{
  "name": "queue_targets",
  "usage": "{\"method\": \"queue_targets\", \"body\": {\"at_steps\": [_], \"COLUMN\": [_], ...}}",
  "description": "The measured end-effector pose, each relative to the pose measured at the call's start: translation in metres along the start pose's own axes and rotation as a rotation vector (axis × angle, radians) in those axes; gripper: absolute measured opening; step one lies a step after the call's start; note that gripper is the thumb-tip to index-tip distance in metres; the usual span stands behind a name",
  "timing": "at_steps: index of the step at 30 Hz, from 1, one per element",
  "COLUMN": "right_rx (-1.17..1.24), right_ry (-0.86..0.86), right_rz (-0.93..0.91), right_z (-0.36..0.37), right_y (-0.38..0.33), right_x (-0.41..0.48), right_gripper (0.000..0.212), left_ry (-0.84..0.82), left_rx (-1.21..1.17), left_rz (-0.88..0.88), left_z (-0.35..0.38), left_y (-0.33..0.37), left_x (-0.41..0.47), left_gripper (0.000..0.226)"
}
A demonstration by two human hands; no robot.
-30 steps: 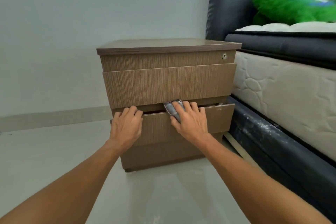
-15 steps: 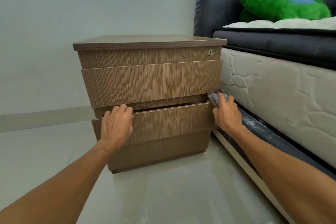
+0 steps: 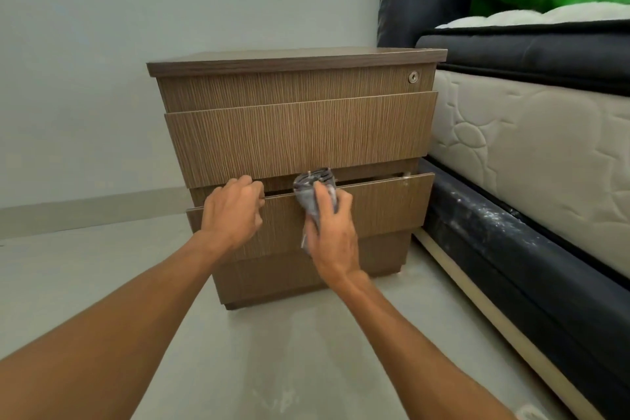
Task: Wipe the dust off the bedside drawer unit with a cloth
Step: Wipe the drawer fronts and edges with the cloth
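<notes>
Right hand (image 3: 332, 232), its grip closed round the cloth (image 3: 313, 187), had swept back from the right end to mid-edge of the drawer unit's (image 3: 300, 133) lower drawer (image 3: 385, 204); left hand (image 3: 233, 211) gripped that edge, apparently holding it ajar for wiping.

Body in view: two arms only. Left hand (image 3: 235, 211) and right hand (image 3: 332, 232) are bare, with skin uncovered at fingers, knuckles and wrists. Left forearm (image 3: 129, 314) is bare along its whole visible length, out to the bottom-left corner of the frame. Right forearm (image 3: 412, 344) likewise, bare to the bottom edge. Tendon ridges show on the back of the right hand and at its wrist. Fingernail detail is too small to tell.
</notes>
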State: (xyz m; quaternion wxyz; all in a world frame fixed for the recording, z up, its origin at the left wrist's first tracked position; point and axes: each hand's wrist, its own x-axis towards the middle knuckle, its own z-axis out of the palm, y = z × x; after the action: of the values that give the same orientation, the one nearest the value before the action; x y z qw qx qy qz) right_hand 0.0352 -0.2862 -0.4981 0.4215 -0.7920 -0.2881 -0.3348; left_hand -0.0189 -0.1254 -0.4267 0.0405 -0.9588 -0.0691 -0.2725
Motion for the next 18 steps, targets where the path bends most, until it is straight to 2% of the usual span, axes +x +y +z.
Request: {"method": "queue_targets", "body": {"at_steps": [3,7,11,15,18], "right_rx": [-0.071,-0.163,-0.162,-0.129,-0.127], "right_ry": [-0.123,-0.146,-0.012,0.139,0.212], "right_rz": [-0.07,-0.121,0.095,0.438,0.677], "right_z": [0.032,0.018,-0.023,-0.061,-0.081], "right_y": [-0.008,0.025,0.078,0.112,0.122], "right_x": [-0.005,0.001,0.009,0.03,0.051], "right_gripper": [0.066,0.068,0.061,0.04,0.038], "left_ry": [-0.019,-0.031,-0.02,-0.016,-0.027], "left_rx": [0.012,-0.035,-0.073,-0.098,-0.104], "left_rz": [-0.005,-0.008,-0.006,-0.01,-0.007], "left_z": [-0.003,-0.001,0.002,0.002,0.0], "left_y": [0.002,-0.001,-0.003,-0.003,-0.005], "left_x": [0.004,0.005,0.005,0.005,0.006], "left_gripper": [0.009,0.008,0.006,0.006,0.006]}}
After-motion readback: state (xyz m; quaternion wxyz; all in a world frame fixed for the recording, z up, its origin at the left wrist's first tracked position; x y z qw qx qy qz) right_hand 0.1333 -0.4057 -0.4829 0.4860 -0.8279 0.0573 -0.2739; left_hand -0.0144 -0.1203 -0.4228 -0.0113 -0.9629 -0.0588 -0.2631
